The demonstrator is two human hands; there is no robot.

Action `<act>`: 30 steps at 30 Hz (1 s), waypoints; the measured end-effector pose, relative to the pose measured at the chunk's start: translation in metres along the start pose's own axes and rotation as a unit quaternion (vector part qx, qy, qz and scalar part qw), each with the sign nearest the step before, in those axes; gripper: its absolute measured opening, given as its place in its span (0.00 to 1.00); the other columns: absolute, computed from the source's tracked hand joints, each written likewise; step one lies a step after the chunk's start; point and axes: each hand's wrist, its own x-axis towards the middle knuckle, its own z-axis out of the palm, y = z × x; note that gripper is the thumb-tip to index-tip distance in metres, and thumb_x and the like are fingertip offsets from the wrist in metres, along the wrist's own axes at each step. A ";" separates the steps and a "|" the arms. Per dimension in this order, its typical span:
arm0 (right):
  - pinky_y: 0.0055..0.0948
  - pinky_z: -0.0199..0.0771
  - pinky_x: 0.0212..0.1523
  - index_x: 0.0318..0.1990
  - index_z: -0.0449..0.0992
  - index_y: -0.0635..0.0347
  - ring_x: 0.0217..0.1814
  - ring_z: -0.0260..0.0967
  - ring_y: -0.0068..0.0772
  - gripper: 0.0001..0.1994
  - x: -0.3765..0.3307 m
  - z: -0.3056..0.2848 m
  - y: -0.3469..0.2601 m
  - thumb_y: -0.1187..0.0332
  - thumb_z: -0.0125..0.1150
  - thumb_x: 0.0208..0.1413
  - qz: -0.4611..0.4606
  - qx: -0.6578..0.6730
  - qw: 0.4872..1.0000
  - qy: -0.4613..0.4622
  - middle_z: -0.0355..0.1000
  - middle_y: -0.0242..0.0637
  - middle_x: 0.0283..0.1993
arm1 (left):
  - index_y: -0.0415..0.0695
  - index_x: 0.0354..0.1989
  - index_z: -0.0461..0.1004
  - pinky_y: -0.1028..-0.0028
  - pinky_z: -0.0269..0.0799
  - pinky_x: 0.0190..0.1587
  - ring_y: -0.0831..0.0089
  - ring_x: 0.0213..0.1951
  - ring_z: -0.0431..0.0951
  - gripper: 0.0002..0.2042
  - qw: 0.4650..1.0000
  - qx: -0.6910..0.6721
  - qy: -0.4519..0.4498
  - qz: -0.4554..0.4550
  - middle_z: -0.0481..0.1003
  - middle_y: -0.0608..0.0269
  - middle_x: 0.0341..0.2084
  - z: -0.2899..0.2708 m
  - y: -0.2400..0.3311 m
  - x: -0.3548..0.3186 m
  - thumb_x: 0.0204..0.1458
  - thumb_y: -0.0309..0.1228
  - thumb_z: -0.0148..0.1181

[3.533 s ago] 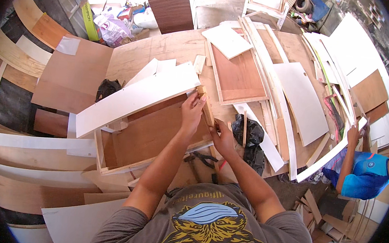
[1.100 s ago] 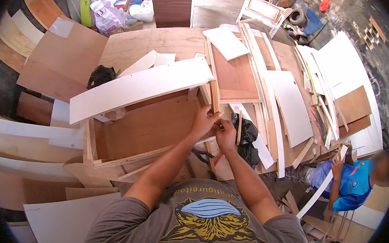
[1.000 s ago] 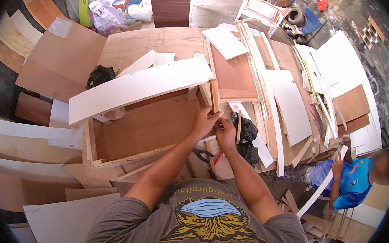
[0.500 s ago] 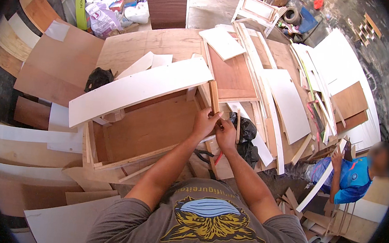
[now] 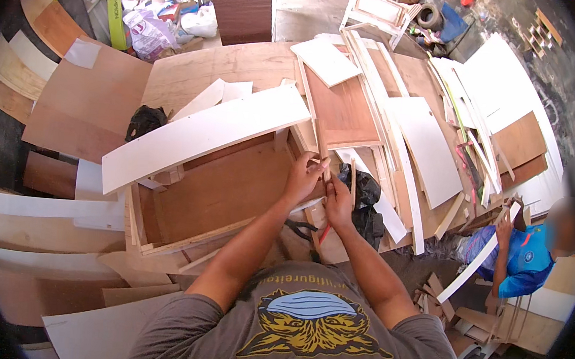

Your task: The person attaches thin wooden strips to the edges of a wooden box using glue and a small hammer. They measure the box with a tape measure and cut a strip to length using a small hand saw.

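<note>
Both hands working at the corner of an open plywood box

The left hand (image 5: 302,179) is closing round a thin wooden strip (image 5: 321,156) at the plywood box (image 5: 222,194) corner; the right hand (image 5: 337,202) is pinching something beside it, what I cannot tell. The strip could slip or split if pressed unevenly. A long white board (image 5: 203,136) is lying across the box at ten o'clock, crowding access; black cloth (image 5: 367,199) and pliers (image 5: 304,229) are cluttering the table (image 5: 194,78) nearby.

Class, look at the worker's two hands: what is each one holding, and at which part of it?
Both the left hand and right hand pinch the near end of a narrow wooden strip standing at the open wooden box corner.
</note>
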 end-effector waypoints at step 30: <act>0.52 0.76 0.52 0.62 0.68 0.45 0.60 0.66 0.59 0.22 -0.050 0.004 0.139 0.60 0.60 0.60 0.084 -0.309 0.915 -0.244 0.66 0.49 0.53 | 0.45 0.43 0.73 0.57 0.75 0.37 0.53 0.36 0.82 0.11 0.915 0.397 -0.069 0.007 0.81 0.53 0.33 -0.001 0.008 -0.033 0.59 0.38 0.60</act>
